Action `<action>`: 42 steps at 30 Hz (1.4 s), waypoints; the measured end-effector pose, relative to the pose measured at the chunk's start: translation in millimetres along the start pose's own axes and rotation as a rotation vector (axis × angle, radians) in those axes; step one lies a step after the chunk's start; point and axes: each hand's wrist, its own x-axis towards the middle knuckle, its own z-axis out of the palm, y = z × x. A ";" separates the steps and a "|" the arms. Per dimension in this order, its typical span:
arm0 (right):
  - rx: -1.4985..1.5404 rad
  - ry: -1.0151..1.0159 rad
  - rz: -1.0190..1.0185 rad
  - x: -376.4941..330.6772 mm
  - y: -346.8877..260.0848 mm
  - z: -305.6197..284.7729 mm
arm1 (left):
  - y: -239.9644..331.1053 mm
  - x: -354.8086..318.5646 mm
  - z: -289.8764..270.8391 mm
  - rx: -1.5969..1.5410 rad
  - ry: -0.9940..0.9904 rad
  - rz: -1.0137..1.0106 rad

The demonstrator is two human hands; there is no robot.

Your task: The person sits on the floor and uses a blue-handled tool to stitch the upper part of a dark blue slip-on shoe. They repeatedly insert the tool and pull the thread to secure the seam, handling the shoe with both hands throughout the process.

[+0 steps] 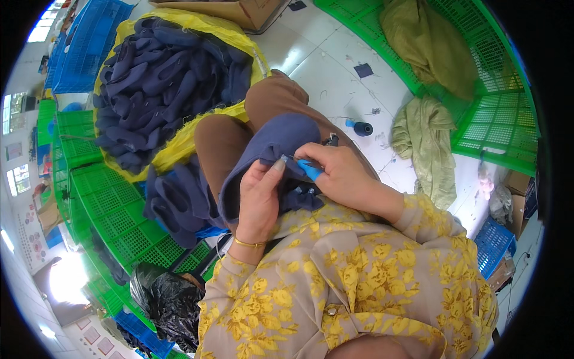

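Note:
On my lap lies a navy felt slipper [292, 130], its rounded end pointing away from me. My left hand [261, 190] pinches a folded edge of it between thumb and fingers. In my right hand [350, 178] is a small blue-handled tool [310, 170]. Its thin tip meets the cloth close to my left thumb; the exact kind of tool cannot be made out. Small dark scraps [304, 197] rest on my lap below the hands. More navy slippers [179, 200] are piled beside my left knee.
A yellow sack [258, 57] full of navy slippers stands ahead on the left. Green perforated crates [119, 218] flank me on the left, and a green crate [496, 122] with olive cloth [427, 48] on the right. A dark thread spool [363, 128] stands on the white tiled floor.

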 end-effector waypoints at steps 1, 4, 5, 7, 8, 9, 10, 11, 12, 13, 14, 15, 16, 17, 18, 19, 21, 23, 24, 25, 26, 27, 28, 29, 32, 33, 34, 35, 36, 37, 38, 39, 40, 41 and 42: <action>-0.005 0.002 -0.004 0.2 2.1 2.2 | -0.1 0.1 -2.1 -0.009 -0.011 -0.004; -0.027 0.038 -0.088 0.4 15.0 12.2 | 1.0 -0.2 -6.1 -0.037 -0.034 -0.013; -0.002 0.035 -0.081 0.5 15.2 12.9 | 1.4 0.0 -5.2 -0.048 -0.035 -0.015; 0.046 0.024 -0.069 1.3 14.4 15.2 | 0.0 0.4 -5.0 -0.066 -0.037 -0.017; 0.056 0.039 -0.073 1.6 14.7 16.8 | -1.4 0.9 -4.8 -0.073 -0.039 -0.018; 0.067 0.055 -0.078 2.5 15.4 18.1 | -2.1 1.8 -4.6 -0.079 -0.043 -0.020; 0.078 0.072 -0.082 3.1 15.7 19.0 | -3.0 1.9 -5.4 -0.075 -0.049 -0.015; 0.077 0.054 -0.053 3.0 14.1 17.7 | -4.3 1.6 -6.9 -0.071 -0.055 -0.009; 0.074 0.036 -0.022 1.6 10.3 14.6 | -4.9 0.5 -7.7 -0.068 -0.062 -0.004; 0.072 0.018 0.009 0.3 6.5 12.2 | -4.7 -0.8 -7.7 -0.065 -0.060 -0.001; 0.069 0.008 0.027 -0.7 3.3 10.9 | -4.4 -2.1 -7.6 -0.062 -0.057 0.003; 0.064 -0.001 0.044 -1.6 0.7 9.0 | -4.6 -2.5 -6.9 -0.060 -0.056 0.007; 0.060 -0.010 0.062 -2.7 -0.7 8.2 | -5.0 -2.8 -6.9 -0.062 -0.048 0.008; 0.067 0.000 0.053 -3.6 1.4 10.9 | -5.5 -3.1 -7.3 -0.064 -0.039 0.010; 0.074 0.012 0.045 -4.3 5.8 16.3 | -5.7 -2.9 -7.4 -0.065 -0.033 0.011; 0.080 0.024 0.036 -4.6 7.9 19.6 | -5.6 -3.1 -6.3 -0.057 -0.032 0.007; 0.148 0.020 0.040 -4.4 6.8 21.6 | -4.0 -4.3 -2.4 -0.037 -0.026 0.001; 0.229 0.010 0.081 -1.3 0.4 21.5 | -0.4 -5.6 2.2 -0.016 -0.048 -0.014; 0.272 0.001 0.122 1.5 -10.2 16.8 | 0.6 -6.5 3.5 -0.006 -0.059 -0.021; 0.316 -0.007 0.164 4.2 -17.3 13.4 | -1.9 -6.1 -0.1 -0.004 -0.075 -0.018; 0.349 -0.044 0.194 7.0 -19.5 11.7 | -6.8 -5.2 -6.6 -0.001 -0.092 -0.016; 0.380 -0.076 0.225 10.4 -20.8 8.7 | -9.3 -4.1 -9.0 0.001 -0.112 -0.015; 0.411 -0.109 0.257 13.4 -21.3 6.3 | -9.5 -4.2 -7.9 0.049 -0.081 -0.010; 0.384 -0.116 0.260 16.1 -19.7 5.3 | -9.8 -4.6 -6.0 0.096 -0.050 -0.005; 0.334 -0.109 0.289 20.7 -17.7 5.2 | -5.9 -6.2 3.4 0.161 0.017 0.006; 0.335 -0.093 0.312 20.7 -24.1 5.7 | -4.1 -8.2 6.5 0.168 0.038 0.009; 0.336 -0.077 0.335 19.9 -28.1 6.2 | -4.0 -9.2 8.1 0.161 0.033 0.016; 0.275 -0.040 0.274 17.7 -27.1 7.4 | -4.1 -9.9 9.6 0.155 0.028 0.022; 0.214 -0.004 0.212 15.6 -23.4 9.9 | -3.7 -10.5 10.7 0.149 0.025 0.028; 0.155 0.032 0.150 14.0 -19.1 12.0 | -3.0 -10.3 13.0 0.169 0.051 0.038; 0.025 0.086 0.049 13.1 -13.6 13.0 | -2.0 -9.3 15.8 0.190 0.076 0.047; -0.104 0.141 -0.050 12.7 -7.9 12.7 | -1.4 -8.4 17.7 0.211 0.101 0.054; -0.232 0.197 -0.149 13.3 -5.3 12.0 | -0.6 -8.4 17.6 0.281 0.126 0.039; -0.165 0.268 -0.214 15.3 -6.0 12.7 | 0.5 -8.4 17.1 0.351 0.152 0.024; -0.100 0.337 -0.280 18.5 -10.5 13.1 | 0.6 -8.6 17.0 0.418 0.177 0.011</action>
